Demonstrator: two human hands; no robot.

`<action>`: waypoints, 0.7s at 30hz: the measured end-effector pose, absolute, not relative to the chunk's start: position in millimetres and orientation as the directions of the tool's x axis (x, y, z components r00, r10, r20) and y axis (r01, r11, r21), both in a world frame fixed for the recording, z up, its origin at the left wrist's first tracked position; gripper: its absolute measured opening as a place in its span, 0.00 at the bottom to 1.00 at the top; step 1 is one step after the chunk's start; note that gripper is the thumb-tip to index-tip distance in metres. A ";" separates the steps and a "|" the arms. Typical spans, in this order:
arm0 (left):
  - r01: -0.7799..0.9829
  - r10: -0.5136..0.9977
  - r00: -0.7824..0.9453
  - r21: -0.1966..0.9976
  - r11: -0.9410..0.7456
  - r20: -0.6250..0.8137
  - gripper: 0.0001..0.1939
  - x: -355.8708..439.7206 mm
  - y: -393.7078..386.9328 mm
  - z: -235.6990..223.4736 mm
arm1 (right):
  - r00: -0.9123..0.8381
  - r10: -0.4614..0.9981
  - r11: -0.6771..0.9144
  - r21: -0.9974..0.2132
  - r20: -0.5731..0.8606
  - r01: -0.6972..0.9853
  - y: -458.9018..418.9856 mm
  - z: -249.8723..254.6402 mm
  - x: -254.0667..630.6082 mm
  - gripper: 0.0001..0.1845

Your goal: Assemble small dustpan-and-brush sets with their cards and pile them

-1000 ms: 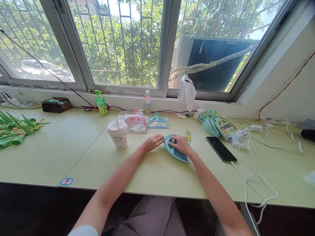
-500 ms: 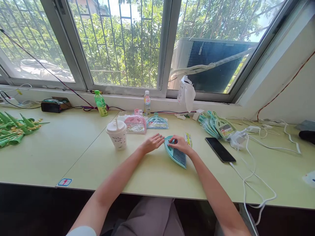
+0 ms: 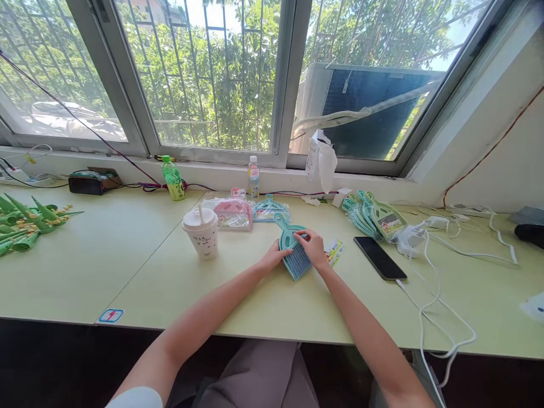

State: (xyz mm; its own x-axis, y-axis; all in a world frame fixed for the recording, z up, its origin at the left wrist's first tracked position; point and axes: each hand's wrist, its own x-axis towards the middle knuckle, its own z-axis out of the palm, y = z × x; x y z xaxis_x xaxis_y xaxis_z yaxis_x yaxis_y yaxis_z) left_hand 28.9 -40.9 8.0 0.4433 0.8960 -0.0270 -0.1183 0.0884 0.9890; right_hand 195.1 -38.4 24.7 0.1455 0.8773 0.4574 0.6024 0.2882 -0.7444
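Between my hands is a small teal hand brush point(image 3: 298, 264), its handle pointing away from me and its grey-blue bristles toward me. A matching dustpan may be behind it, but I cannot tell. My left hand point(image 3: 273, 256) is closed on the left edge, with the thumb lying across the front. On the right edge, my right hand point(image 3: 313, 248) pinches the brush near the top of the bristles. Just beyond my right wrist lies a yellow-green printed card point(image 3: 335, 253).
A lidded white cup point(image 3: 201, 235) stands to the left. Behind are wrapped pink point(image 3: 233, 214) and teal point(image 3: 271, 209) brush sets and two bottles. To the right lie a black phone point(image 3: 379, 258), white cables and a pile of teal and green sets point(image 3: 374, 215).
The brush has turned so its handle points away and its bristles face me. My left hand has moved onto its left edge. More of the printed card shows.
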 end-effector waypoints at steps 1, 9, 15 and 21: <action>-0.138 0.912 0.409 0.986 0.091 -0.027 0.29 27.2 -39.1 6.2 | 0.170 0.870 0.270 -0.734 0.463 0.623 -36.2 24.3 202.9 0.17; -0.175 0.988 0.152 0.984 0.036 -0.009 0.28 -8.8 -4.8 18.8 | 0.239 0.959 -0.145 -0.462 0.151 0.875 -10.8 -13.0 284.6 0.30; -0.157 0.997 0.081 0.987 0.025 -0.013 0.27 -13.5 4.0 12.7 | 0.133 0.981 -0.049 -0.474 0.145 0.879 -2.8 -24.1 283.0 0.28; -0.130 0.993 0.116 0.991 0.043 -0.028 0.27 -12.0 5.1 9.0 | 0.129 0.978 -0.019 -0.549 0.163 0.836 -6.0 -8.2 298.3 0.29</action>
State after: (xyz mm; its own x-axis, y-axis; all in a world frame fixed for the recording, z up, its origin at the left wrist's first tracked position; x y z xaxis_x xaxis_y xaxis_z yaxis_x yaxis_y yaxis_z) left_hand -12.0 5.1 9.0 0.1156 0.9929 -0.0275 -0.1303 0.0426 0.9906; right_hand 298.3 -6.0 -8.2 0.1292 0.9781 0.1634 0.8359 -0.0188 -0.5486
